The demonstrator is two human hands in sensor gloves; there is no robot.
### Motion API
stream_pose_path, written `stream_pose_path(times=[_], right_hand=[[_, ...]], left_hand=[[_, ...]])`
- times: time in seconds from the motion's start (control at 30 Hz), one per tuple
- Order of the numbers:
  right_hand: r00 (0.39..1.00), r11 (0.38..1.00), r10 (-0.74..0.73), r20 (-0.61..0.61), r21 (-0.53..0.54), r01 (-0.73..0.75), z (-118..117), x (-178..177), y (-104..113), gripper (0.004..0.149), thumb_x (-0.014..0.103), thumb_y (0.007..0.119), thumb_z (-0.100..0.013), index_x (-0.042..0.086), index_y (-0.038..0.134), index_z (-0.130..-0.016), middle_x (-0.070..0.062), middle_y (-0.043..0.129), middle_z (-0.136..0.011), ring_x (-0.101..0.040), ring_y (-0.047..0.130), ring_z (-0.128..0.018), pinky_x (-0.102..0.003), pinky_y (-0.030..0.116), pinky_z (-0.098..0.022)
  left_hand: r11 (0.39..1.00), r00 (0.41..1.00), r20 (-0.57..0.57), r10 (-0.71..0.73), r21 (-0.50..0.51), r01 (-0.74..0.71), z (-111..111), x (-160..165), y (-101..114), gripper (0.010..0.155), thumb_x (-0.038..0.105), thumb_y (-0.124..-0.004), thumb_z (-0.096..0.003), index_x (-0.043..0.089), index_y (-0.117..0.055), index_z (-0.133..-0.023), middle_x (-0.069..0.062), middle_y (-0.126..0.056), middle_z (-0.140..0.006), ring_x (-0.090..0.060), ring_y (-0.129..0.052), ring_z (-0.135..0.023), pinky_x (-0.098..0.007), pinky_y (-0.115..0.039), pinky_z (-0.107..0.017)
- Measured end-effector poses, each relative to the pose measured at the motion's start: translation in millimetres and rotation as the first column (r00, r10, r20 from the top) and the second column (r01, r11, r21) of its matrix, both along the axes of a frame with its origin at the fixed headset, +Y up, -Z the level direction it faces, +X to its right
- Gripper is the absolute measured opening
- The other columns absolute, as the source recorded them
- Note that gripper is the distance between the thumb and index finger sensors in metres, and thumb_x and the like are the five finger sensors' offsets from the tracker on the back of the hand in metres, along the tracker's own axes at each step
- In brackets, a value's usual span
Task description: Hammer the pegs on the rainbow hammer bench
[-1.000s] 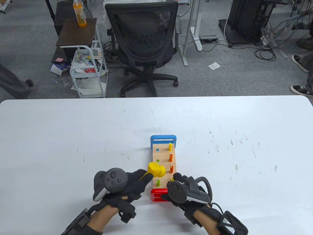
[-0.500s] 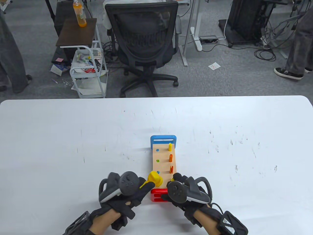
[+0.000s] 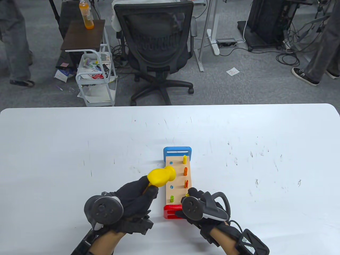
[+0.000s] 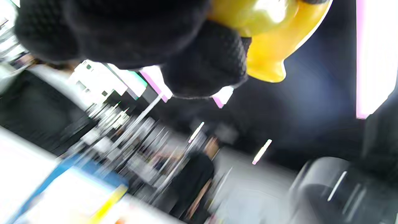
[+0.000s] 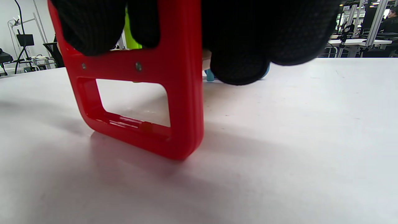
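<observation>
- Where the white table (image 3: 79,148) carries it, near the front edge just right of centre: hammer bench (image 3: 178,178), wooden top, blue end panel (image 3: 177,152) far, red end panel (image 3: 171,211) near.
- Pegs, right row: yellow peg (image 3: 184,159), orange peg (image 3: 185,171) and a second orange peg (image 3: 186,183), all standing proud.
- Pegs, left row: green peg (image 3: 171,198) standing proud near the red end; a blue peg (image 3: 171,187) flush with the top.
- Hammer (image 3: 161,176): yellow head raised over the bench's left edge, handle running down into the glove.
- Left hand (image 3: 132,198): fingers wrapped tight around the hammer handle; wrist view blurred.
- Right hand (image 3: 198,205): grips the bench's near right corner, fingers (image 5: 239,67) curled over the red end panel.
- Background: black office chair (image 3: 156,45) beyond the table.
</observation>
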State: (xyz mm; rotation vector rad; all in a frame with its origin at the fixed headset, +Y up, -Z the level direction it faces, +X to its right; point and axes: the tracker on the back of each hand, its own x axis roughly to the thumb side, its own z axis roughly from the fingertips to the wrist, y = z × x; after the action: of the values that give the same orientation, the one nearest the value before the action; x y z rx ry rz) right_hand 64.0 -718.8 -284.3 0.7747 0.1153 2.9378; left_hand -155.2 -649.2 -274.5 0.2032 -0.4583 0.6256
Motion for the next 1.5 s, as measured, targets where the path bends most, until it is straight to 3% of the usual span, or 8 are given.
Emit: stream_pose_path(times=[0.07, 0.17, 0.6, 0.73, 0.8, 1.1, 1.33, 1.5], right_hand=[[1.0, 1.0, 0.002, -0.001, -0.001, -0.002, 0, 0, 0, 0.038, 0.05, 0.075, -0.054, 0.015, 0.081, -0.067, -0.024, 0.075, -0.087, -0.039, 0.092, -0.063, -0.057, 0.08, -0.051], [1.0, 1.0, -0.002, -0.002, 0.0, 0.002, 0, 0, 0, 0.038, 0.05, 0.075, -0.054, 0.015, 0.081, -0.067, -0.024, 0.075, -0.087, -0.039, 0.092, -0.063, -0.057, 0.08, -0.051], [1.0, 1.0, 0.0, 0.0, -0.002, 0.0, 0, 0, 0, 0.038, 0.05, 0.075, -0.054, 0.015, 0.081, -0.067, -0.024, 0.075, -0.087, -0.039, 0.092, -0.063, -0.057, 0.08, -0.051], [1.0, 1.0, 0.001, 0.001, -0.003, -0.001, 0, 0, 0, 0.038, 0.05, 0.075, -0.054, 0.015, 0.081, -0.067, -0.024, 0.075, -0.087, -0.039, 0.092, -0.063, -0.057, 0.08, -0.052], [1.0, 1.0, -0.001, 0.001, -0.003, 0.001, 0, 0, 0, 0.038, 0.05, 0.075, -0.054, 0.015, 0.081, -0.067, -0.024, 0.075, -0.087, -0.039, 0.092, -0.063, -0.057, 0.08, -0.052], [1.0, 1.0, -0.002, 0.002, -0.003, 0.002, 0, 0, 0, 0.038, 0.05, 0.075, -0.054, 0.015, 0.081, -0.067, -0.024, 0.075, -0.087, -0.039, 0.092, -0.063, -0.057, 0.08, -0.051], [1.0, 1.0, 0.0, 0.004, -0.003, 0.0, 0, 0, 0, 0.038, 0.05, 0.075, -0.054, 0.015, 0.081, -0.067, -0.024, 0.075, -0.087, -0.039, 0.092, -0.063, -0.057, 0.08, -0.052], [1.0, 1.0, -0.001, 0.002, -0.003, 0.001, 0, 1, 0, 0.038, 0.05, 0.075, -0.054, 0.015, 0.081, -0.067, -0.024, 0.075, -0.087, -0.039, 0.092, -0.063, -0.057, 0.08, -0.052]], left_hand=[[0.726, 0.781, 0.142, -0.609, -0.296, 0.62, -19, 15, -50, 0.076, 0.076, -0.045, -0.0512, 0.024, -0.089, -0.086, 0.001, -0.11, -0.051, -0.01, -0.102, -0.022, -0.037, -0.094, -0.036], [0.978, 0.992, -0.008, -0.128, -0.167, 0.125, -17, 1, -36, 0.075, 0.07, -0.059, -0.0525, 0.012, -0.099, -0.079, -0.01, -0.112, -0.042, -0.019, -0.101, -0.014, -0.045, -0.092, -0.029], [0.942, 0.953, 0.115, 0.279, 0.159, -0.295, 4, -19, 12, 0.075, 0.073, -0.049, -0.0516, 0.02, -0.09, -0.086, -0.004, -0.109, -0.05, -0.014, -0.102, -0.022, -0.041, -0.093, -0.035], [0.701, 0.797, 0.182, -0.576, -0.392, 0.596, -25, 2, -62, 0.076, 0.079, -0.033, -0.0459, 0.037, -0.078, -0.091, 0.012, -0.106, -0.06, -0.001, -0.104, -0.031, -0.029, -0.096, -0.044], [0.973, 0.991, 0.086, -0.105, -0.196, 0.12, -18, -12, -55, 0.075, 0.072, -0.052, -0.0529, 0.017, -0.093, -0.084, -0.006, -0.109, -0.049, -0.018, -0.104, -0.025, -0.044, -0.092, -0.037], [0.95, 0.978, 0.072, 0.195, 0.233, -0.207, 5, -29, 32, 0.075, 0.073, -0.048, -0.051, 0.021, -0.088, -0.088, -0.004, -0.108, -0.054, -0.017, -0.104, -0.03, -0.043, -0.092, -0.041], [0.735, 0.801, 0.145, -0.581, -0.329, 0.593, -13, 2, -68, 0.076, 0.076, -0.032, -0.051, 0.031, -0.079, -0.092, 0.008, -0.106, -0.06, -0.003, -0.104, -0.034, -0.031, -0.096, -0.045], [0.999, 0.999, -0.009, -0.052, -0.007, 0.052, -9, -6, -6, 0.074, 0.071, -0.049, -0.0528, 0.019, -0.091, -0.086, -0.005, -0.108, -0.052, -0.018, -0.105, -0.028, -0.044, -0.092, -0.04]])
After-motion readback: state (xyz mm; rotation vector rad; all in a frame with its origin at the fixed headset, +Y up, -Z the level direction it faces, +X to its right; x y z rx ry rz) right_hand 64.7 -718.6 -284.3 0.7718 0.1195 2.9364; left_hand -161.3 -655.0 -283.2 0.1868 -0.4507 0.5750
